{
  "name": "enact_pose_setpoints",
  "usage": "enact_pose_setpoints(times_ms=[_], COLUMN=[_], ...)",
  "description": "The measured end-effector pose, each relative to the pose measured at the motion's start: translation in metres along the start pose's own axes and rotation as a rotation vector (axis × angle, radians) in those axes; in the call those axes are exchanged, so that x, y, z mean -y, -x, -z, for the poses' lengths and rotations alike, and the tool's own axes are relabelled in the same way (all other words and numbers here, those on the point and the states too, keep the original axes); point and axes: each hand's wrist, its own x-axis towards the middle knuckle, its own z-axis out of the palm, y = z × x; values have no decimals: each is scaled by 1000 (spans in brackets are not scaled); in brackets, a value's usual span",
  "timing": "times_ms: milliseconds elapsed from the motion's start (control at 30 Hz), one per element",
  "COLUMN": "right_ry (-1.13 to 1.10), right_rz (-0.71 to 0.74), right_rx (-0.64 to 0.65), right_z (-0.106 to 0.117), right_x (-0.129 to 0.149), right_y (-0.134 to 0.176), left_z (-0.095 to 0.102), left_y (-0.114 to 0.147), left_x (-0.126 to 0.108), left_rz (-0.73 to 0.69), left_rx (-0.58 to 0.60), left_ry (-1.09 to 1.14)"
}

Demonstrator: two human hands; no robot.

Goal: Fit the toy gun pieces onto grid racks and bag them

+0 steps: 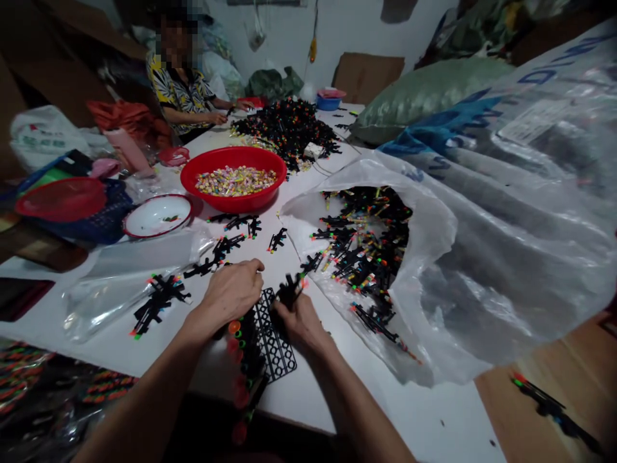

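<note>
My right hand [304, 318] is closed around a small black toy gun [289, 290] with an orange tip. Beneath it on the white table lies a black plastic lattice rack [277, 344]. A row of black toy guns [248, 354] with orange and red round ends runs along the rack's left side, blurred in part. At the rack's far left corner, my left hand [234, 289] has its fingers bent downward and closed; what they grip is hidden. Several loose toy guns [160, 299] lie left of this hand, and others lie ahead of it.
A large clear plastic bag [438, 244] spills toy guns on the right. Farther back are a red basin [231, 156] of small colourful pieces, a white enamel dish [157, 217] and a heap of toy guns [289, 132]. A co-worker [186, 96] sits at the far left.
</note>
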Motion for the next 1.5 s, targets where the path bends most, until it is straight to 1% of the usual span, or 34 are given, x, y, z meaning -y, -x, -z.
enact_pose_setpoints(times_ms=[67,133,233,333,400,467,533,600,667,733,833,900,1000,1100,1167,1233,1267,1300,1367,1400,1433,1500], right_ry=[-137,-118,128,383,493,550,544,493,436,399,413,472,547,589,553,456,427,416,496,526,547,550], right_rz=[-71,-66,-12,-34,-58,-50,-26,-46,-84,-74,-18,3,-19,-22,34,67,45,3,-160,-218,-264,-312], right_rx=[-14,-52,-39,10,43,77,94,103,109,95,59,92,143,132,179,220,192,131,-99,-183,-247,-301], right_z=[-21,-31,-35,-41,-45,-47,-44,-38,-33,-32,-36,-39,-48,-55,-47,-21,-3,17,54,68,77,84], right_x=[3,5,10,23,34,41,42,37,31,25,25,31,44,51,45,32,25,17,3,-3,-7,-14], right_y=[17,22,19,17,14,11,8,8,10,13,18,19,15,6,-1,-10,-16,-23,-42,-51,-61,-76], left_z=[-1,-1,-3,-6,-8,-9,-9,-9,-9,-8,-8,-8,-8,-7,-7,-7,-7,-7,-7,-7,-6,-4], left_y=[0,-1,-1,0,0,-1,-2,-2,-2,-1,1,2,1,-3,-5,-6,-6,-5,-4,-3,-2,0], left_x=[1,2,3,4,6,8,10,11,11,11,10,9,8,11,16,19,21,22,22,22,22,22], left_rz=[-12,-17,-3,-36,-78,-75,-55,-58,-76,-76,-82,-84,-101,-75,-47,-57,-71,-79,-79,-75,-74,-100], left_rx=[0,-2,-3,-53,-104,-112,-74,-52,-59,-72,-67,-64,-55,-52,-45,-32,-29,-32,-39,-43,-46,-64], left_ry=[-1,-5,-4,74,135,161,171,174,169,157,144,137,136,141,146,147,144,139,125,120,118,118])
